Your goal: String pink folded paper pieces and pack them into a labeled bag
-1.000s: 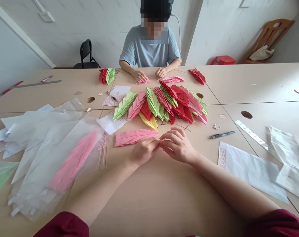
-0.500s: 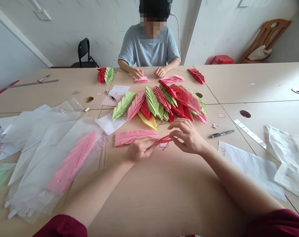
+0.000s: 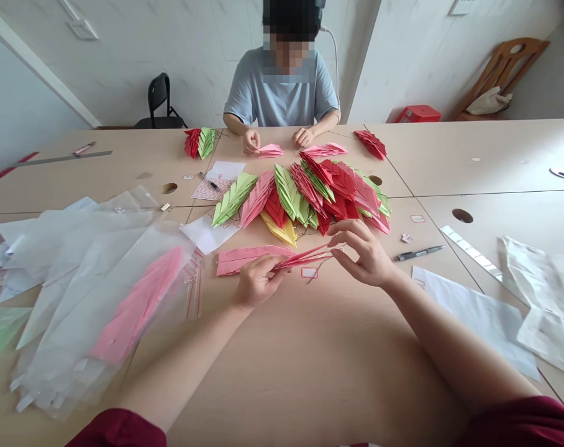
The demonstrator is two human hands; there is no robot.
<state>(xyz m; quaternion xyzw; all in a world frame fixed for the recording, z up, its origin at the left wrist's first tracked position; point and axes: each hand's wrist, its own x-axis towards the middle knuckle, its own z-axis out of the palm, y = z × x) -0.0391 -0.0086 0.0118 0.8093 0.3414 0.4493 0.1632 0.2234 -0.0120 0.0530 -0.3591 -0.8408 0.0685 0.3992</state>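
Note:
In the middle of the head view, my left hand (image 3: 259,279) is closed on a thin stack of folded pink paper (image 3: 305,256), gripping its left end. The layers fan apart slightly towards the right. Around that fanned end is my right hand (image 3: 363,253), its fingers curved and apart; whether the fingertips touch the paper I cannot tell. Behind my left hand a flat pleated pink paper piece (image 3: 238,259) lies on the table. A small red-bordered label (image 3: 309,272) lies just below the held stack. Beyond it is a pile of pleated paper leaves (image 3: 342,180) in red, pink, green and yellow.
Translucent plastic sleeves (image 3: 90,279), one holding pink paper (image 3: 140,304), cover the left side. On the right are a pen (image 3: 419,252), a white sheet (image 3: 468,316) and white packaging (image 3: 543,298). Opposite sits a person (image 3: 282,93) handling pink paper (image 3: 270,151).
My right hand has shifted slightly right and its fingers have spread. More of the pink stack shows, its layers fanned out. The person opposite has moved one hand a little to the left.

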